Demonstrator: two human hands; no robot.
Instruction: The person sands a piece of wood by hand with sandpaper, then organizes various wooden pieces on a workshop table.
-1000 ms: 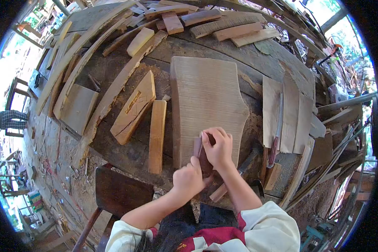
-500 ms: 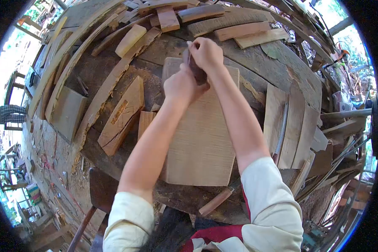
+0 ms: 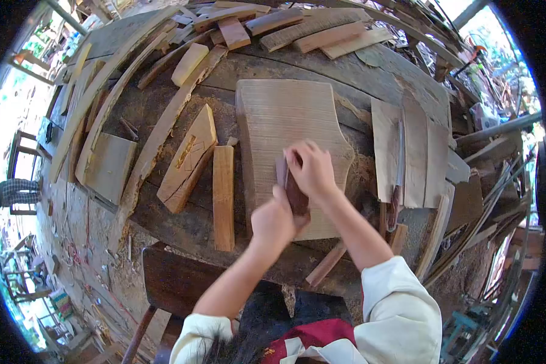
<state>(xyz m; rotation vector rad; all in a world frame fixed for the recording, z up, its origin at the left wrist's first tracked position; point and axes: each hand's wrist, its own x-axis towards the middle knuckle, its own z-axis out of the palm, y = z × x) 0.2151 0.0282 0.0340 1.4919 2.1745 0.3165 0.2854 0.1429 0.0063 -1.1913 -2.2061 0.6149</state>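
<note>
Board (image 3: 279,115), broad and pale brown, ribbed with fine crosswise lines. Lies flat on the worn dark workbench (image 3: 321,68). Runs fairly straight and thick along nine o'clock, bulges out to a blunt point toward three o'clock. Carries a dark reddish-brown block (image 3: 295,197) between centre and six o'clock, with a paler greyish strip along its left side. Is gripped, that block, from both sides. Bends the fingers of the right hand (image 3: 310,168) close together over its upper part; shows a small gap inside the curl. Wraps the left hand (image 3: 273,221) round its lower end, with thumb pointing up along it and fingers mostly hidden beneath, too blurred to tell their spread. Just beside the board, toward eight o'clock: a narrow orange-brown block (image 3: 223,197). Beyond it, toward nine: a notched block (image 3: 188,159), pencilled and cracked. Toward three: thin boards (image 3: 415,151), with a knife (image 3: 400,158) resting on them, handle toward six. Just past the near edge, at six: a short wood strip (image 3: 326,264). Toward eleven and twelve: assorted offcuts (image 3: 233,33). Toward seven, low down: a dark chair (image 3: 173,279).
</note>
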